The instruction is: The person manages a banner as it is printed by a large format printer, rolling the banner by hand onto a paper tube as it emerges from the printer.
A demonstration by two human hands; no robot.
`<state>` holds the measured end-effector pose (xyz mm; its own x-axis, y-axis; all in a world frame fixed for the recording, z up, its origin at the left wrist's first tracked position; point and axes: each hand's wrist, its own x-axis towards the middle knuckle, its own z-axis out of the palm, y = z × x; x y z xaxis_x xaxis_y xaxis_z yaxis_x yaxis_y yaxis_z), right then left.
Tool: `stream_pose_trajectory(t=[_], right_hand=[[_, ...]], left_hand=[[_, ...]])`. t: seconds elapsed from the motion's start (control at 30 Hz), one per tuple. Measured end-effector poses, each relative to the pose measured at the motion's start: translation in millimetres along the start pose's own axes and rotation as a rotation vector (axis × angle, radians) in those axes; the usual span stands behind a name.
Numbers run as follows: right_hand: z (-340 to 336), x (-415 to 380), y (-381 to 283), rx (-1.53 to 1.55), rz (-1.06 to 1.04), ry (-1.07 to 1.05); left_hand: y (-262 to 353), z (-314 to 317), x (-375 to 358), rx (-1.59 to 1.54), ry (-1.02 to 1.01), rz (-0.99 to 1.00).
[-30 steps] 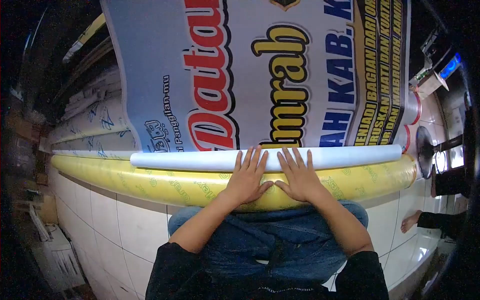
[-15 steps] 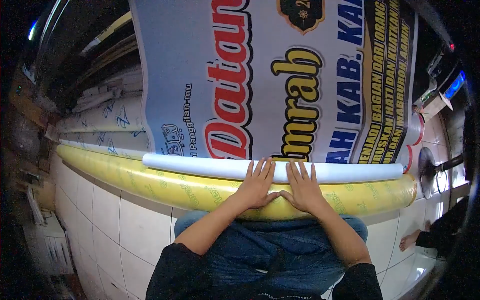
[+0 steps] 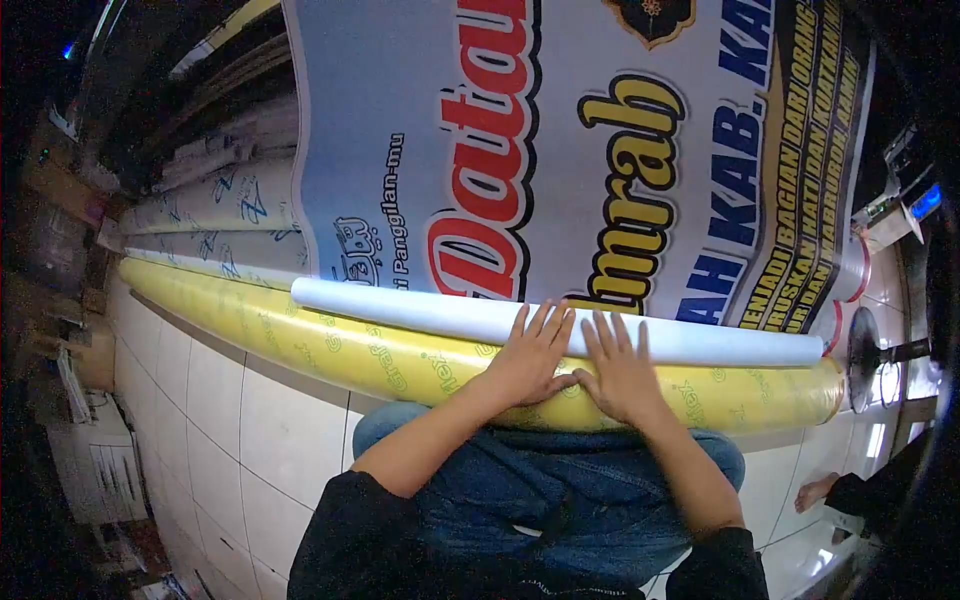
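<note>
Left hand [image 3: 533, 357] and right hand [image 3: 620, 368] flat, fingers spread, gripping nothing, on white rolled banner [image 3: 420, 309], print reading "Datan", "Umrah", above yellow roll [image 3: 330, 348].

Strong fisheye distortion, straight lines bowed, corners vignetted to black. Bright, even light on printed banner [image 3: 600, 160]; soft sheen along yellow roll [image 3: 400, 365]. Dim, murky left edge. Glare patches on floor tiles [image 3: 870, 440] at right. Centre sharp, periphery smeared.

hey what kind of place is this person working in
Probably a print or sign shop. A large printed banner lies spread on the tiled floor, its near end rolled into a white roll, beside a long yellow-wrapped roll and more rolls stacked at the left.
</note>
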<state>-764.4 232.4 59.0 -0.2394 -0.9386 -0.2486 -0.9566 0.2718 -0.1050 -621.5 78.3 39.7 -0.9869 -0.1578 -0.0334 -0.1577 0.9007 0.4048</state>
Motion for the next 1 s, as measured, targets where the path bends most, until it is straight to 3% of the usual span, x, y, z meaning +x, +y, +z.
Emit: stream_pose_trajectory(t=[0.17,0.33,0.57,0.63,0.7,0.77,0.83,1.0], right_hand=[[-13.7,2.9,-3.5,0.019,0.003,-0.014],[-29.8,4.2,-6.8,0.094,0.047,0.214],[-4.6,3.7,-0.5,0.000,0.036,0.096],[-0.5,8.1,-2.5,0.025,0.047,0.176],[-3.4,9.6,-3.8,0.028,0.058,0.113],[-9.2,10.2,-6.9,0.036,0.071,0.046],[-16.3,10.8,-9.0,0.072,0.076,0.192],[2.1,6.7,-8.8,0.027,0.057,0.088]], left_hand=[[-4.3,-4.0,0.5,0.016,-0.037,0.002],[-5.9,-5.0,-0.4,0.042,-0.072,0.001],[-8.5,-3.9,-3.0,0.060,-0.068,0.011],[-3.4,-9.1,-6.5,0.027,-0.079,0.002],[7.7,-17.6,-7.6,0.290,0.035,-0.046],[2.4,0.5,-3.8,0.160,0.031,-0.072],[2.5,11.0,-7.3,0.022,0.030,-0.114],[18.8,-33.3,-3.2,0.077,0.354,-0.049]])
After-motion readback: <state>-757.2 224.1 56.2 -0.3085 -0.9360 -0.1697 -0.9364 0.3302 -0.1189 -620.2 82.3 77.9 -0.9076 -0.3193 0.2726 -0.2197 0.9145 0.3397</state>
